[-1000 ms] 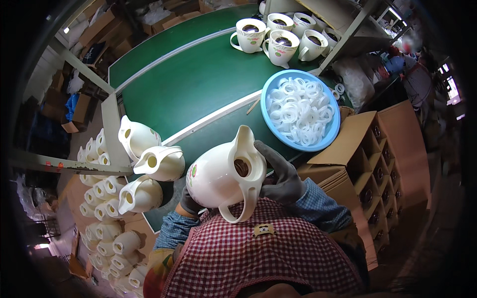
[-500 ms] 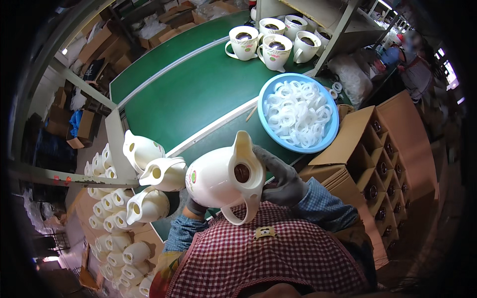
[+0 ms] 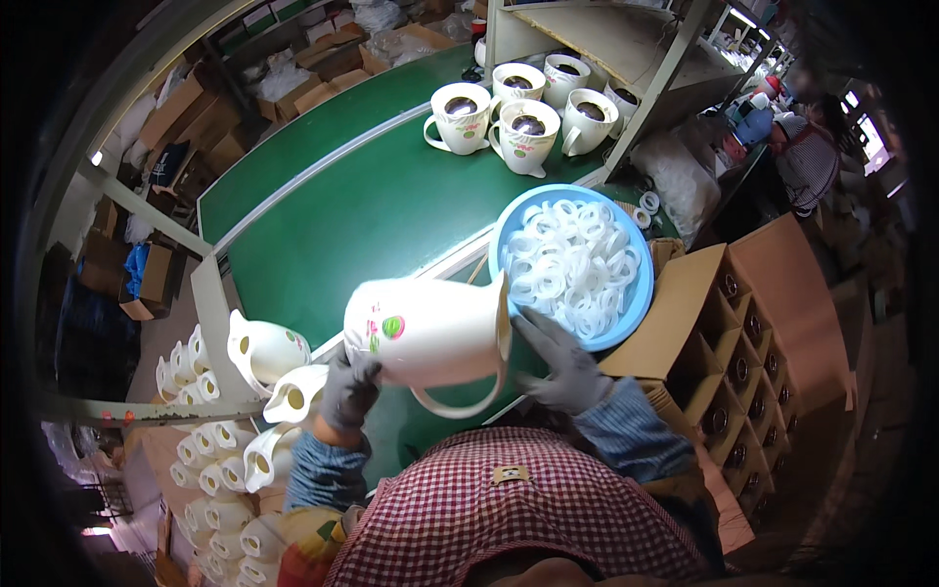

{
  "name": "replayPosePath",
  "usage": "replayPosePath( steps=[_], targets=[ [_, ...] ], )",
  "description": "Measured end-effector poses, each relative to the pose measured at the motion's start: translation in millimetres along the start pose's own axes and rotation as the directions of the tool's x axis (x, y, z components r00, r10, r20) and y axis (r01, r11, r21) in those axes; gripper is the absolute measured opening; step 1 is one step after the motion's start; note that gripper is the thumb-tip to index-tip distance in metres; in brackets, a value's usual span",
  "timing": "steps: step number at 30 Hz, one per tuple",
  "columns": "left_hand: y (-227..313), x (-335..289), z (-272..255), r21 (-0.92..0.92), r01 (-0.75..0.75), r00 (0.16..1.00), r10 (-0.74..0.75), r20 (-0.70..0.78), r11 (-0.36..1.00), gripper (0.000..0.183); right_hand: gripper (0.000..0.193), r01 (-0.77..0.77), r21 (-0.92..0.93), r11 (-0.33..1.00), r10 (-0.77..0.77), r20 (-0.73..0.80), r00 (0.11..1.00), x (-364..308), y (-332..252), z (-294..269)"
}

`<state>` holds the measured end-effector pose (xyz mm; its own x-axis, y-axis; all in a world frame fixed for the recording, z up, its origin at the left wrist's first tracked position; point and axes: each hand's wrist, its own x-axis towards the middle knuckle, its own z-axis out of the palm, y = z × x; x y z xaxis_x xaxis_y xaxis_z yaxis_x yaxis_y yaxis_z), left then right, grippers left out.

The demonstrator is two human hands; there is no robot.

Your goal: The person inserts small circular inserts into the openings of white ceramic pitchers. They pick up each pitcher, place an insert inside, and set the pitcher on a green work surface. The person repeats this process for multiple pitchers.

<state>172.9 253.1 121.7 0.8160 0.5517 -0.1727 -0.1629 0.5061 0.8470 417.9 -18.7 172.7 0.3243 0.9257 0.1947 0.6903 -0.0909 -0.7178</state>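
Observation:
A white jug [image 3: 426, 331] with a pink and green print is held sideways in front of me, its mouth turned right and its handle hanging down. My left hand [image 3: 349, 391], in a grey glove, is closed on the jug's base end. Beside the mouth is my gloved right hand [image 3: 565, 367], with fingers stretched out and partly smeared; it looks apart from the rim. The inside of the jug is hidden. Just beyond the right hand stands a light blue basin [image 3: 641, 298] heaped with translucent white rings [image 3: 572, 259].
Several white jugs with dark round inserts [image 3: 528, 125] stand at the back of the green bench [image 3: 342, 210]. Empty-mouthed jugs [image 3: 266, 350] crowd the left. A divided carton [image 3: 675, 318] is at right, below a metal post [image 3: 653, 93]. Another person [image 3: 807, 161] is farther off.
The jug has swung from mouth facing me to lying sideways, mouth rightward. My right hand has come off its rim. The surroundings have shifted slightly in the view.

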Motion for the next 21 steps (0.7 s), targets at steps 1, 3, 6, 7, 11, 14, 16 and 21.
replayPosePath(
  steps=[1, 3, 6, 7, 11, 14, 16, 21],
  targets=[
    [17.5, 30.1, 3.4, 0.085, 0.027, 0.999, -0.029, 0.020, 0.996, 0.072, 0.085, 0.029, -0.300, 0.954, -0.023, 0.022, 0.999, -6.0, 4.6, -24.4],
    [42.7, 100.7, 21.1, 0.208, -0.098, 0.990, 0.073, 0.122, 0.973, 0.057, 0.074, -0.004, -0.318, 0.948, -0.055, -0.175, 0.983, -41.6, 15.4, -68.9],
    [47.1, 222.6, -0.4, 0.841, -0.455, 0.858, 0.398, 0.325, 0.293, 0.043, 0.069, -0.283, -0.413, 0.866, 0.145, -0.334, 0.931, -89.2, 17.8, -108.6],
    [56.1, 255.8, 5.8, 0.896, -0.442, 0.813, 0.404, 0.420, -0.041, 0.042, 0.068, -0.366, -0.464, 0.807, 0.216, -0.346, 0.913, -100.6, 22.9, -108.0],
    [56.6, 383.6, 8.7, 0.832, -0.162, 0.938, 0.178, 0.296, -0.530, 0.044, 0.067, -0.376, -0.669, 0.641, 0.293, -0.239, 0.926, -117.9, 41.6, -80.1],
    [51.5, 439.3, 17.4, 0.834, -0.020, 0.985, 0.131, 0.110, -0.551, 0.053, 0.067, -0.454, -0.541, 0.708, 0.328, -0.317, 0.890, -124.3, 50.9, -73.7],
    [39.9, 471.6, 5.2, 0.824, -0.039, 0.979, 0.145, 0.146, -0.566, 0.057, 0.064, -0.465, -0.551, 0.693, 0.364, -0.290, 0.885, -117.0, 46.3, -75.8],
    [22.7, 529.1, -4.8, 0.970, -0.094, 0.951, 0.267, 0.154, -0.225, 0.055, 0.055, -0.474, -0.567, 0.674, 0.338, -0.334, 0.880, -103.3, 29.7, -79.9]
  ],
)
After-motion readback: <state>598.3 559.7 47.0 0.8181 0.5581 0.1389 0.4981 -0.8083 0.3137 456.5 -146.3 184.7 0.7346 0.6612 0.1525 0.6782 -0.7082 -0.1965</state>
